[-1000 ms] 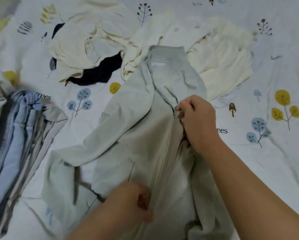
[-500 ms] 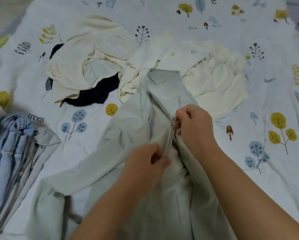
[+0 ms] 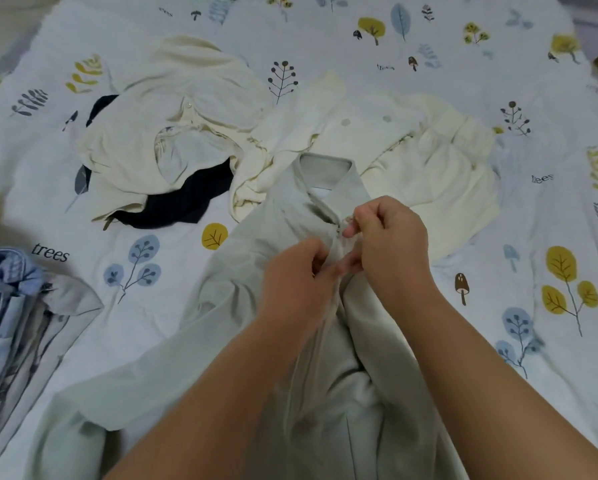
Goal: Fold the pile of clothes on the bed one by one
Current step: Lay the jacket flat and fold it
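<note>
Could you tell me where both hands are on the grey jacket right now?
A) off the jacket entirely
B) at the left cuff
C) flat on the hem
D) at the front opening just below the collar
D: the left hand and right hand pinch the jacket at its front opening, just below the collar, with fingertips nearly meeting.

I'm in a home bedroom here: a bed under a printed bedsheet of trees and mushrooms, loose clothes heaped across it.
</note>
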Tool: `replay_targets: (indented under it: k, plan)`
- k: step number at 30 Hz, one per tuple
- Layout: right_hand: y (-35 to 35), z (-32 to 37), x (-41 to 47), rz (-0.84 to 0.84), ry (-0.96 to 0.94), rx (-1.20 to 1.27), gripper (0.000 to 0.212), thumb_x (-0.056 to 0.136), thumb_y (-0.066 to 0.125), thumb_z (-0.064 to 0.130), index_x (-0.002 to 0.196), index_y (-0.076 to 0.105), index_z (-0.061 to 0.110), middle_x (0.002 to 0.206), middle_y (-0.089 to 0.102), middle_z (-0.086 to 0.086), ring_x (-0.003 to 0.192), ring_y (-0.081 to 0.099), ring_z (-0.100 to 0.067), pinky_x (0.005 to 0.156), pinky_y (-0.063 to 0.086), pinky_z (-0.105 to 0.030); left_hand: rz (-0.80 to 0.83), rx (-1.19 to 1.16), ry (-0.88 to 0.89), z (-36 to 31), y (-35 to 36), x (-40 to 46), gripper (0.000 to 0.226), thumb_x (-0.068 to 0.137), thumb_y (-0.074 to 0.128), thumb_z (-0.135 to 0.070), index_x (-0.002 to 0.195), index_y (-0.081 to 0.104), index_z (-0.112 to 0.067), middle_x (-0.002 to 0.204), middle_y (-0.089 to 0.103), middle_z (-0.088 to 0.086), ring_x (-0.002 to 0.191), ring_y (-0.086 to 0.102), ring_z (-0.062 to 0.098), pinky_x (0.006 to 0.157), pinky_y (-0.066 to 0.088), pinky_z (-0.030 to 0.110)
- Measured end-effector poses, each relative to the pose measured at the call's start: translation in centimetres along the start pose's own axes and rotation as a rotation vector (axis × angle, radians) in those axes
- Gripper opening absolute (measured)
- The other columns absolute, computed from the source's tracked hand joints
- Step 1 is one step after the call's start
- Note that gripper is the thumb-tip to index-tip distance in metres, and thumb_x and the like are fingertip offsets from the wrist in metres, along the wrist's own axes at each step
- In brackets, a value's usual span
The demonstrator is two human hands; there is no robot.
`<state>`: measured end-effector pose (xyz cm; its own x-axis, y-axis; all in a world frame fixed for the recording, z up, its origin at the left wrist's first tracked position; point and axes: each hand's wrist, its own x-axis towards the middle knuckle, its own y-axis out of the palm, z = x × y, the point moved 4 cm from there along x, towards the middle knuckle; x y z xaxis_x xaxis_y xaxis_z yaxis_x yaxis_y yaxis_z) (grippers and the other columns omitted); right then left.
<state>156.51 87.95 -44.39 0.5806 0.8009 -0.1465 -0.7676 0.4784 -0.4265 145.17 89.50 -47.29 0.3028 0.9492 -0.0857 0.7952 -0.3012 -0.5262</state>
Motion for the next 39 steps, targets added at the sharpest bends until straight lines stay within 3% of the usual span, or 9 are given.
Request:
replay_targets:
  k: [8, 12, 15, 20, 24, 29, 32, 34, 39]
  plan:
    - [0.1, -0.2, 5.1, -0.126, 0.013, -0.122, 0.023, 0.093, 0.044, 0.011, 0.073, 0.054, 0.007, 0.075, 0.060, -0.025, 0.070, 0.060, -0.037, 0.075, 0.051, -0.053, 0.282, 0.004, 0.032, 2.3, -1.6, -2.7, 0.036, 0.081, 0.067, -0.023, 0.055, 0.042, -0.022, 0.048, 0.043, -0.012, 0.046, 0.039, 0.002, 0.052, 0.036, 0.014]
    - [0.5, -0.6, 4.6, -0.081, 0.050, -0.019, 0.023, 0.094, 0.047, 0.014, 0.074, 0.054, 0.006, 0.066, 0.059, -0.009, 0.054, 0.057, -0.021, 0.064, 0.055, -0.037, 0.337, 0.053, 0.033, 2.7, -2.2, -1.7, 0.032, 0.081, 0.065, -0.027, 0.058, 0.044, -0.022, 0.050, 0.044, -0.010, 0.048, 0.039, 0.004, 0.054, 0.037, 0.016]
    - [0.2, -0.6, 2.1, -0.053, -0.015, 0.034, 0.024, 0.090, 0.052, 0.015, 0.068, 0.056, 0.008, 0.060, 0.061, -0.004, 0.052, 0.059, -0.016, 0.054, 0.051, -0.027, 0.160, -0.049, -0.049, 2.7, -2.6, -0.8, 0.005, 0.089, 0.054, -0.028, 0.088, 0.059, -0.027, 0.069, 0.060, -0.005, 0.062, 0.054, 0.006, 0.061, 0.044, 0.018]
    - [1.8, -2.7, -2.2, 0.138, -0.086, -0.123, 0.017, 0.086, 0.061, 0.019, 0.072, 0.066, 0.010, 0.069, 0.065, -0.001, 0.069, 0.058, -0.015, 0.066, 0.046, -0.027, 0.031, 0.249, 0.122, 2.5, -1.7, 3.2, 0.044, 0.095, 0.044, -0.012, 0.138, 0.040, -0.020, 0.109, 0.045, 0.004, 0.098, 0.044, 0.019, 0.084, 0.035, 0.027]
    - [2.1, -5.5, -1.8, 0.104, -0.040, -0.430, 0.024, 0.087, 0.058, 0.029, 0.106, 0.066, 0.018, 0.106, 0.062, -0.001, 0.105, 0.050, -0.018, 0.088, 0.040, -0.029, 0.064, 0.607, -0.049, 5.6, -1.6, 5.2, 0.048, 0.091, 0.052, -0.034, 0.134, 0.041, -0.016, 0.128, 0.042, 0.012, 0.116, 0.038, 0.029, 0.093, 0.035, 0.040]
    - [1.2, -8.9, -1.9, -0.016, 0.183, -0.893, 0.079, 0.078, 0.065, 0.043, 0.139, 0.020, 0.020, 0.138, 0.026, -0.011, 0.122, 0.032, -0.029, 0.094, 0.034, -0.042, 0.201, 0.743, -0.192, 10.0, -2.6, 4.0, 0.036, 0.084, 0.060, -0.045, 0.093, 0.047, -0.012, 0.114, 0.046, 0.010, 0.109, 0.043, 0.030, 0.087, 0.038, 0.041]
    - [0.7, -10.6, -2.2, 0.052, 0.224, -0.767, 0.087, 0.083, 0.062, 0.021, 0.147, 0.003, 0.021, 0.130, 0.034, -0.016, 0.104, 0.048, -0.035, 0.084, 0.042, -0.039, 0.118, 0.597, -0.098, 10.4, -3.5, 3.8, 0.030, 0.090, 0.056, -0.030, 0.072, 0.045, -0.008, 0.087, 0.052, 0.009, 0.092, 0.051, 0.032, 0.074, 0.038, 0.038]
    - [-0.6, -10.9, -2.0, 0.047, 0.172, -0.705, 0.070, 0.085, 0.052, 0.010, 0.145, 0.017, 0.021, 0.110, 0.050, -0.013, 0.094, 0.055, -0.035, 0.075, 0.040, -0.035, 0.019, 0.394, -0.094, 10.3, -4.9, 3.7, 0.030, 0.092, 0.053, -0.023, 0.071, 0.050, -0.003, 0.070, 0.052, 0.008, 0.076, 0.052, 0.030, 0.067, 0.035, 0.036]
    - [-7.5, -9.9, 0.1, 0.010, 0.079, -0.712, 0.010, 0.086, 0.059, 0.014, 0.078, 0.057, 0.019, 0.091, 0.065, -0.016, 0.092, 0.056, -0.036, 0.064, 0.027, -0.032, -0.235, -0.201, -0.298, 11.8, -10.2, 4.4, 0.031, 0.096, 0.046, -0.021, 0.076, 0.054, 0.002, 0.073, 0.054, 0.010, 0.072, 0.049, 0.019, 0.068, 0.038, 0.026]
